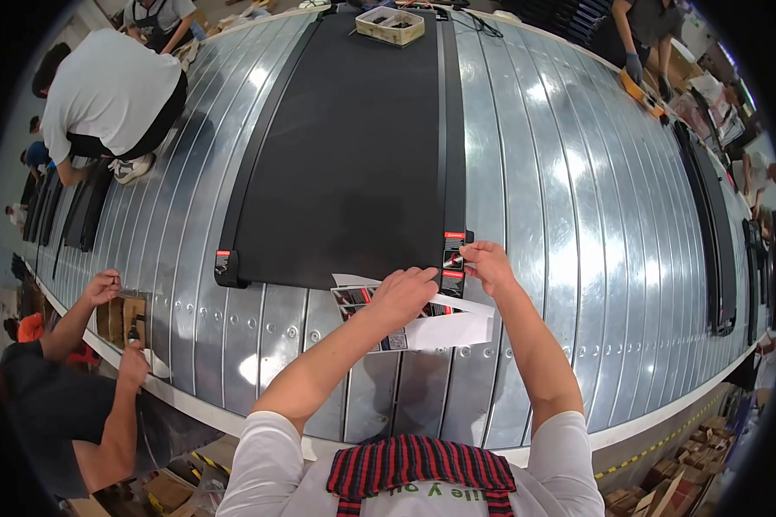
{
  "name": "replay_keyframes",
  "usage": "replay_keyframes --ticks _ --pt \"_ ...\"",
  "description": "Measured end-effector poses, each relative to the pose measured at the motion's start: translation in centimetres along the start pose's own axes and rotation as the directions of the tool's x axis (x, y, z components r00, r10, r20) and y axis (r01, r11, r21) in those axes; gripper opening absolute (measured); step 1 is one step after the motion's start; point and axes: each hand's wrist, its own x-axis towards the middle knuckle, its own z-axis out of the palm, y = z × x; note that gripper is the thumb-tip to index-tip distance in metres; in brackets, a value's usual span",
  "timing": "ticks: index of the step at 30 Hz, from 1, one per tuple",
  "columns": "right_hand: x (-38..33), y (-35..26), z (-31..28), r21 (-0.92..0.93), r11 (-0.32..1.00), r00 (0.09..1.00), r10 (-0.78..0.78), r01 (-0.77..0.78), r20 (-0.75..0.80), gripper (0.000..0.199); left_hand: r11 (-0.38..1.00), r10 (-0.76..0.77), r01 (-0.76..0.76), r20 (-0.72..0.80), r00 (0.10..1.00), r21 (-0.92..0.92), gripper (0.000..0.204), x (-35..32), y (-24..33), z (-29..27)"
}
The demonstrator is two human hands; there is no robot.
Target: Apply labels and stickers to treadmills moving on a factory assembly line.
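Observation:
A long black treadmill deck (345, 155) lies in front of me, with black rails down its sides and end caps at its near corners. At the near right corner, my right hand (490, 265) pinches the edge of a red, black and white warning label (453, 260). My left hand (401, 297) is just left of that corner, its fingers bent over a printed sticker sheet (353, 297). White backing paper (448, 331) sticks out from under that hand. A smaller label (223, 258) is on the near left end cap.
Metal slats form the worktable (526, 215). An open box of small parts (391, 26) stands on the deck's far end, by a black cable (483, 24). Black rails (707, 233) lie at right. One person crouches on the table at far left; another works at near left.

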Motion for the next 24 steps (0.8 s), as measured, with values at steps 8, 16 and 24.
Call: replay_keyframes --ticks 8,16,24 --pt "-0.5 -0.3 0.7 0.064 0.996 0.995 -0.053 0.059 -0.088 0.009 0.998 0.03 -0.031 0.016 0.999 0.046 0.011 0.5 0.0 -0.1" --pt "-0.6 -0.5 0.7 0.065 0.996 0.994 -0.06 0.066 -0.087 0.009 0.998 0.031 -0.035 0.084 0.996 0.047 0.016 1.4 0.1 -0.4" --pt "-0.2 0.0 0.0 -0.04 0.998 0.999 -0.041 0.04 -0.03 0.01 0.998 0.039 -0.045 0.166 0.985 0.033 0.012 2.1 -0.2 -0.3"
